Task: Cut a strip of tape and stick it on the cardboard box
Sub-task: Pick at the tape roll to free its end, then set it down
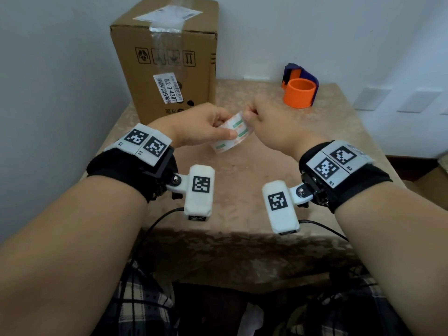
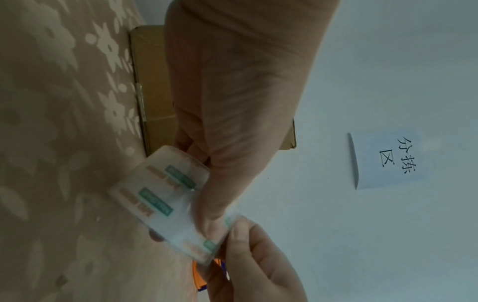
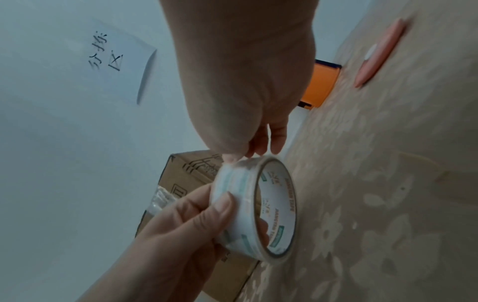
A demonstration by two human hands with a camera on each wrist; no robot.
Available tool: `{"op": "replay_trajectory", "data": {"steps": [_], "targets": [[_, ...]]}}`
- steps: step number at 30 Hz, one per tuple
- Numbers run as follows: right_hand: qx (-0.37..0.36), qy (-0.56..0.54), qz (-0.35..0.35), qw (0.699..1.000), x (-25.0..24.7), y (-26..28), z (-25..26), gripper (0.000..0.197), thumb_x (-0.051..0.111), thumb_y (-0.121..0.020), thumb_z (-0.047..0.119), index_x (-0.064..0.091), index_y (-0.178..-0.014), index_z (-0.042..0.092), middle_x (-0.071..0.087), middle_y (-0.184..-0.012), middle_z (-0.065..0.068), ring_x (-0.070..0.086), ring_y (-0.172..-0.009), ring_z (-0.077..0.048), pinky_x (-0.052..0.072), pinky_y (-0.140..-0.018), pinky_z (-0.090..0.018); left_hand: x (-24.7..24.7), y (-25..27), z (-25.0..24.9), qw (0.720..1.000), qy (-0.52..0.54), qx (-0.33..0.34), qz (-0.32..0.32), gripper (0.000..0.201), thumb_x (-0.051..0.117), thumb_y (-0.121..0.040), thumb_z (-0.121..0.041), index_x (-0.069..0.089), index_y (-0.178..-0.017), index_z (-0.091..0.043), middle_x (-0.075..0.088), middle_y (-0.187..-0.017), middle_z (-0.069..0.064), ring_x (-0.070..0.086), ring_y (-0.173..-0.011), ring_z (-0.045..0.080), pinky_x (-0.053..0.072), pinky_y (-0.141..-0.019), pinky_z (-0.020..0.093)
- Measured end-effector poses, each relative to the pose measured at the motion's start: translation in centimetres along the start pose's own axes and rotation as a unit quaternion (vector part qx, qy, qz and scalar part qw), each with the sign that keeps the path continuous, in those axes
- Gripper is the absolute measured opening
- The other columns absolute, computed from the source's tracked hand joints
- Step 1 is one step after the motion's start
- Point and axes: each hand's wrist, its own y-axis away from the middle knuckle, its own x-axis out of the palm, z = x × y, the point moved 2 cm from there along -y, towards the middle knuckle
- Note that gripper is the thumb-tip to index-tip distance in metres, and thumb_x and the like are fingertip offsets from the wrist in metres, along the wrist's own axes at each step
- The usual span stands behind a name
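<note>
I am holding the tape roll (image 1: pixel 229 134) in my left hand (image 1: pixel 201 126), grip curled around its rim, above the surface (image 1: pixel 327 132), while my right hand (image 1: pixel 264 122) is pinching the tape's loose end at the roll's upper right edge. The roll's opening is facing down and right. The cardboard box (image 1: pixel 167 54) is standing just beyond my left hand, so I judge the strip will pull rightward, away from it

One tape roll (image 1: pixel 230 134), one box (image 1: pixel 167 57), one dispenser (image 1: pixel 300 89)
</note>
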Motion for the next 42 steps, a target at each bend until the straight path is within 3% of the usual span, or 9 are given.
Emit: {"op": "replay_trajectory", "data": {"steps": [5, 9, 12, 15, 21, 25, 34, 39, 42], "targets": [[0.019, -0.159, -0.031, 0.987, 0.5, -0.1, -1.0, 0.023, 0.059, -0.091, 0.021, 0.057, -0.111, 0.009, 0.059, -0.100, -0.001, 0.057, -0.091, -0.012, 0.050, -0.082, -0.022, 0.1, 0.1, 0.1, 1.000, 0.013, 0.012, -0.010, 0.009, 0.061, -0.090, -0.021, 0.062, -0.094, -0.029, 0.066, -0.086, -0.015, 0.063, -0.070, -0.012, 0.045, -0.063, 0.005], [0.010, -0.186, -0.081, 0.979, 0.9, 0.2, -1.1, 0.026, 0.066, -0.085, 0.014, 0.067, -0.110, 0.006, 0.069, -0.104, -0.009, 0.064, -0.095, -0.019, 0.053, -0.088, -0.028, 0.3, -0.3, 0.2, 0.999, 0.017, 0.019, -0.027, 0.008, 0.061, -0.090, -0.021, 0.062, -0.098, -0.023, 0.066, -0.085, -0.014, 0.062, -0.068, -0.013, 0.044, -0.060, 0.002], [0.011, -0.214, -0.140, 0.967, 1.3, 0.2, -1.1, 0.014, 0.066, -0.084, 0.010, 0.070, -0.095, 0.002, 0.071, -0.088, -0.009, 0.065, -0.080, -0.015, 0.054, -0.079, -0.023, 0.4, -0.6, 0.2, 0.999, 0.011, 0.019, -0.038, 0.016, 0.060, -0.090, -0.020, 0.063, -0.105, -0.016, 0.066, -0.088, -0.010, 0.062, -0.075, -0.006, 0.047, -0.065, 0.005], [0.014, -0.197, -0.160, 0.967, 1.5, 0.1, -1.2, 0.010, 0.063, -0.087, 0.012, 0.068, -0.090, 0.005, 0.061, -0.071, 0.008, 0.055, -0.065, 0.000, 0.047, -0.062, -0.008, 0.6, -0.7, 0.2, 0.999, 0.022, 0.020, -0.032, 0.012, 0.061, -0.090, -0.019, 0.062, -0.102, -0.018, 0.066, -0.087, -0.011, 0.062, -0.071, -0.009, 0.047, -0.064, 0.004], [0.007, -0.071, -0.095, 0.993, 1.5, -0.1, -1.5, 0.018, 0.042, -0.098, 0.020, 0.055, -0.101, 0.007, 0.050, -0.079, 0.007, 0.043, -0.065, 0.002, 0.035, -0.055, 0.004, 1.0, -0.5, -0.2, 0.999, 0.009, 0.030, -0.027, 0.010, 0.060, -0.090, -0.021, 0.060, -0.085, -0.030, 0.064, -0.084, -0.015, 0.060, -0.066, -0.016, 0.046, -0.062, 0.002], [-0.006, -0.060, -0.090, 0.994, 1.2, 0.0, -1.3, 0.012, 0.039, -0.099, 0.018, 0.046, -0.091, 0.012, 0.043, -0.073, 0.011, 0.040, -0.065, -0.001, 0.037, -0.057, -0.011, 0.9, -0.4, 0.0, 0.998, 0.019, 0.042, -0.034, 0.009, 0.060, -0.090, -0.021, 0.061, -0.087, -0.029, 0.066, -0.084, -0.013, 0.064, -0.071, -0.009, 0.050, -0.068, 0.009], [-0.040, -0.041, -0.042, 0.997, 0.6, 0.7, -0.8, 0.017, 0.038, -0.098, 0.013, 0.050, -0.099, 0.002, 0.048, -0.083, -0.003, 0.039, -0.065, -0.005, 0.036, -0.057, -0.003, 0.8, -0.6, 0.5, 0.998, -0.025, 0.029, -0.050, 0.015, 0.061, -0.090, -0.024, 0.064, -0.095, -0.010, 0.066, -0.082, -0.007, 0.061, -0.067, -0.006, 0.048, -0.065, 0.014], [0.012, -0.145, -0.024, 0.989, 0.8, 0.6, -0.9, 0.016, 0.042, -0.098, 0.024, 0.051, -0.093, 0.013, 0.050, -0.084, 0.001, 0.048, -0.082, -0.015, 0.045, -0.075, -0.027, 0.7, -0.6, 0.5, 0.997, -0.039, 0.013, -0.060, 0.028, 0.061, -0.089, -0.026, 0.064, -0.104, -0.002, 0.070, -0.099, 0.016, 0.066, -0.087, 0.024, 0.053, -0.080, 0.038], [0.006, -0.157, -0.026, 0.987, 0.8, 0.6, -1.0, 0.014, 0.058, -0.091, 0.027, 0.053, -0.092, 0.013, 0.056, -0.091, -0.003, 0.052, -0.082, -0.011, 0.047, -0.078, -0.029, 0.8, -0.4, 0.2, 0.997, -0.039, 0.015, -0.059, 0.025, 0.061, -0.089, -0.025, 0.063, -0.099, -0.002, 0.069, -0.093, 0.013, 0.064, -0.081, 0.019, 0.052, -0.077, 0.037]]}}
